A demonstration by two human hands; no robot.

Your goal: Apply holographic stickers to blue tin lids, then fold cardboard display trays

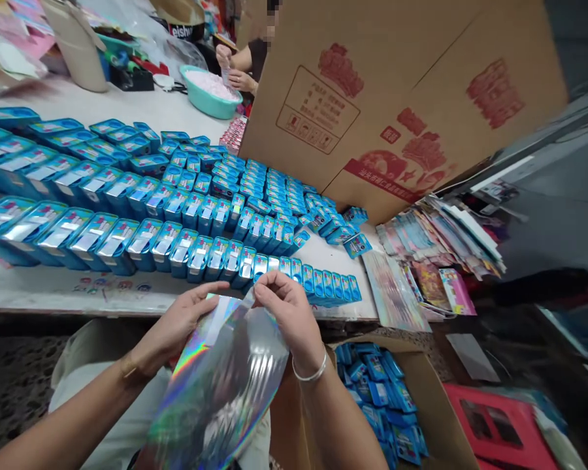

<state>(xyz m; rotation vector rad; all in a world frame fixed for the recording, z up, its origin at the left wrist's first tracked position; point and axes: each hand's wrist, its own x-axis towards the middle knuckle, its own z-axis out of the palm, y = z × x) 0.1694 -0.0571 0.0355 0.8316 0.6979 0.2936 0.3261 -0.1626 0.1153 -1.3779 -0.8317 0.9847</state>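
Both my hands hold a shiny holographic foil sheet [225, 385] over my lap, in front of the table edge. My left hand [176, 326] grips its upper left edge with the fingers closed on it. My right hand [287, 310], with a silver bangle on the wrist, pinches the top edge at the middle. Just beyond my fingers, long rows of small blue boxes [142, 235] lie across the white table [44, 287].
A big cardboard carton [402, 98] stands at the table's right. An open carton [441, 424] of blue boxes sits on the floor by my right arm. Stacked printed cards [436, 241] lie to the right. Another person's hands [235, 68] work beside a teal basin [208, 91].
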